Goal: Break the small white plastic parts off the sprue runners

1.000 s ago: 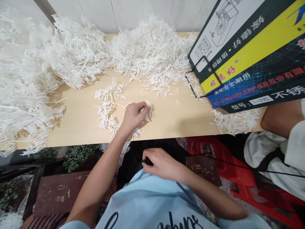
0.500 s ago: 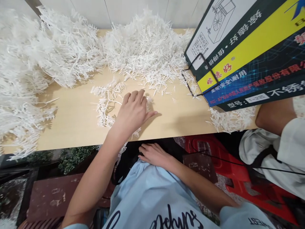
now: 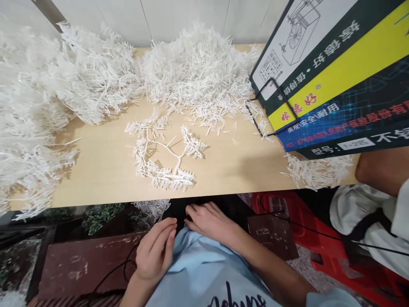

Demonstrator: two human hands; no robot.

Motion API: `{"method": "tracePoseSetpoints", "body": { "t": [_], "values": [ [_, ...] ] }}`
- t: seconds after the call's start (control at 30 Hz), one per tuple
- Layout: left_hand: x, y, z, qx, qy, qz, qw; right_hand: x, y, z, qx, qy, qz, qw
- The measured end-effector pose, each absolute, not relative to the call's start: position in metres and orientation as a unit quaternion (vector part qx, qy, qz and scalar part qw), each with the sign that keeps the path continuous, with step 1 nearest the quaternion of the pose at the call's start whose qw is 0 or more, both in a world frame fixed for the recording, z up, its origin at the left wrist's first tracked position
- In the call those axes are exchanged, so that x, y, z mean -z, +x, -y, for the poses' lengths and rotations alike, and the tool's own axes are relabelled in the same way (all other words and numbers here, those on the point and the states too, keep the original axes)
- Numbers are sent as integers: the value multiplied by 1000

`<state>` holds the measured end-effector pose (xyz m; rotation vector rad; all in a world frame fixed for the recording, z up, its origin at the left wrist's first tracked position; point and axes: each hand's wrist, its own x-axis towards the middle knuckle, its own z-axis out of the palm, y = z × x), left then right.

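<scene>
A white plastic branch (image 3: 179, 160) with several forked sprigs lies flat on the wooden table, close to its front edge. My left hand (image 3: 156, 247) is below that edge, over my lap. Its fingers are half bent, the thumb stands a little apart from the fingertips, and nothing shows between them. My right hand (image 3: 209, 217) rests on my lap against the light blue shirt (image 3: 204, 264), with loosely bent fingers and thumb apart. It holds nothing that I can see. Neither hand touches the branch.
White plastic pieces form a pile (image 3: 198, 68) at the back, and a larger heap of branches (image 3: 41, 94) stands left. A big printed carton (image 3: 319, 94) is at the right, with loose pieces (image 3: 319, 170) below it. Another person's arm (image 3: 377, 170) and a red stool (image 3: 306, 238) are at the right.
My left hand has left the branch and come down to my lap, uncovering the whole branch. My right hand stays on my lap. The view has shifted slightly.
</scene>
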<state>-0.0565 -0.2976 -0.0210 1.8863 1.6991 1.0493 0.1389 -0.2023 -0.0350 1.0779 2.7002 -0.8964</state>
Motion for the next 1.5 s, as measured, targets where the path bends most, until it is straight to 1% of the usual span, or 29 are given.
{"method": "tracePoseSetpoints", "body": {
  "t": [0.03,0.07,0.1,0.2,0.3,0.4,0.53,0.63,0.73,0.83,0.9,0.97,1.07,1.13,1.2,1.27,1.37,1.4,1.5],
  "values": [
    [36,-65,302,-349,638,-641,245,31,140,204,291,342,-892,41],
    [47,-73,303,-295,607,-665,319,28,141,205,288,329,-899,33],
    [55,-81,300,-251,591,-661,388,25,142,206,283,315,-905,23],
    [58,-97,285,-141,567,-578,569,21,145,210,264,271,-925,-15],
    [49,-100,272,-65,559,-477,675,24,148,213,250,247,-934,-66],
    [43,-97,265,-24,566,-408,716,27,151,217,235,241,-935,-112],
    [44,-92,263,-46,567,-378,730,24,152,220,217,232,-938,-139],
    [48,-86,270,-84,506,-438,739,22,153,220,209,227,-941,-138],
    [58,-79,275,-143,354,-546,746,21,151,220,198,225,-943,-144],
    [74,-80,272,-225,193,-616,729,15,146,225,192,209,-948,-147],
    [90,-91,271,-277,168,-662,676,4,142,234,192,191,-952,-140],
    [109,-109,279,-279,229,-727,584,-13,140,246,193,167,-959,-121],
    [142,-137,302,-189,400,-787,429,-37,138,265,216,135,-965,-64],
    [161,-145,310,-157,446,-795,379,-45,138,274,261,141,-955,-15],
    [172,-140,297,-146,488,-803,310,-44,139,279,323,162,-932,34],
    [175,-121,264,-163,548,-784,243,-40,140,280,387,210,-896,64],
    [171,-82,208,-186,606,-738,230,-37,149,279,468,299,-830,59],
    [169,-71,196,-189,650,-697,237,-37,153,278,487,325,-809,53],
    [161,-61,191,-185,708,-619,285,-33,174,277,512,393,-763,35]
  ]
}}
